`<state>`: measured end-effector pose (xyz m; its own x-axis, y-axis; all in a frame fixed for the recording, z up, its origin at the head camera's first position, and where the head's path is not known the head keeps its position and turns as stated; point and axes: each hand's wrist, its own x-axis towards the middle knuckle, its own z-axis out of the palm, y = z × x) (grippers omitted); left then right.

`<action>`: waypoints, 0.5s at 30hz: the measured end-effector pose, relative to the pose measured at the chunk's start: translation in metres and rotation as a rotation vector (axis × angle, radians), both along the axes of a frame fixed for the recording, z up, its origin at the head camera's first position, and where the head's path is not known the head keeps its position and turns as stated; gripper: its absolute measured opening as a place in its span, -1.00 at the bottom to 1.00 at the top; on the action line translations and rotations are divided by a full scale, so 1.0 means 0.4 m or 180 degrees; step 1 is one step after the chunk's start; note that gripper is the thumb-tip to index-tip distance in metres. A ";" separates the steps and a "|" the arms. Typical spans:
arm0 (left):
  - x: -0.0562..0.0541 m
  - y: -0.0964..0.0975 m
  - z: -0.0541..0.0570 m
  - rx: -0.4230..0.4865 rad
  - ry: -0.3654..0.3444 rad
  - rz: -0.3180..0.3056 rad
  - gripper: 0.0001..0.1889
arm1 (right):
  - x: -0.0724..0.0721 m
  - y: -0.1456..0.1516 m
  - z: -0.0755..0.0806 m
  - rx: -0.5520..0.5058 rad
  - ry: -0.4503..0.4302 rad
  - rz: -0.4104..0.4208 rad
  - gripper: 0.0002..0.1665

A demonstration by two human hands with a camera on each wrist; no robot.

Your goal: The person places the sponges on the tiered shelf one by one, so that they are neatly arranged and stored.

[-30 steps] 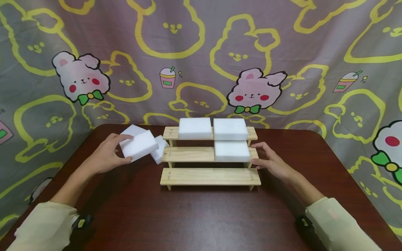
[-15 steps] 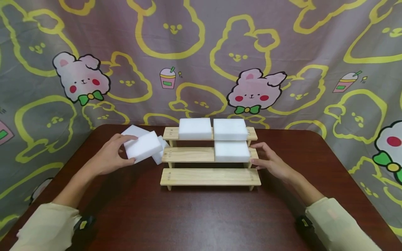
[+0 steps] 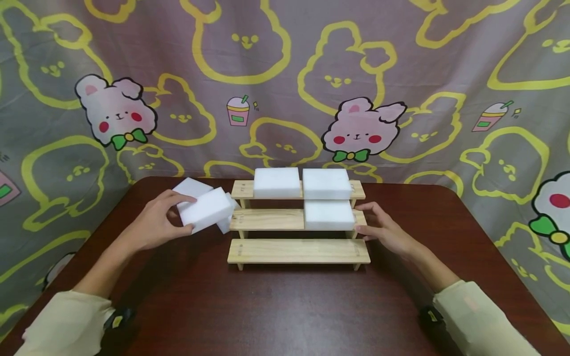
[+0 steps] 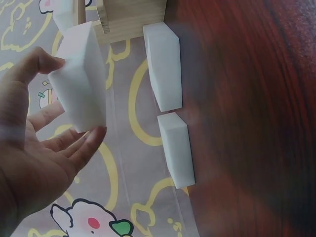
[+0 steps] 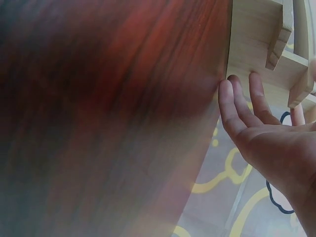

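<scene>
My left hand (image 3: 153, 220) pinches a white foam block (image 3: 207, 210) between thumb and fingers, tilted and raised left of a three-step wooden stand (image 3: 298, 250). Behind and below it, partly covered, two more white blocks lie on the table, a left block (image 3: 191, 187) and a right block (image 3: 225, 226). In the left wrist view the held block (image 4: 79, 79) is apart from both. My right hand (image 3: 389, 235) holds the right end of the middle step, thumb at its front edge and index finger at its rear; the other fingers (image 5: 256, 96) extend along the stand's end.
Two white blocks, a left one (image 3: 277, 182) and a right one (image 3: 327, 183), sit on the top step. Another block (image 3: 328, 214) is on the right half of the middle step. A patterned curtain (image 3: 285, 74) hangs behind the dark table (image 3: 285, 311).
My left hand has moved slightly to the right with the foam block, slowing over the last half second. The right hand and the stand look unchanged.
</scene>
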<state>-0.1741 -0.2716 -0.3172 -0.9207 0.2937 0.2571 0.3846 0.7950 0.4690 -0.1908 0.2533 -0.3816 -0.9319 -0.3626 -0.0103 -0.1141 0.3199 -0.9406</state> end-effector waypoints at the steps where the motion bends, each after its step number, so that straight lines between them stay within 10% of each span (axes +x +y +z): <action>1: 0.001 0.001 0.000 0.0002 0.0027 0.0014 -0.42 | 0.000 0.000 -0.001 -0.0004 0.0003 0.0003 -0.37; 15: 0.001 0.013 0.003 -0.0030 0.0267 0.0031 -0.47 | 0.000 -0.001 -0.002 0.0012 -0.0023 -0.0011 -0.35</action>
<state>-0.1738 -0.2664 -0.3159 -0.8988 0.2877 0.3307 0.4145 0.8031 0.4281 -0.1908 0.2527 -0.3825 -0.9330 -0.3594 -0.0183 -0.1062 0.3237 -0.9402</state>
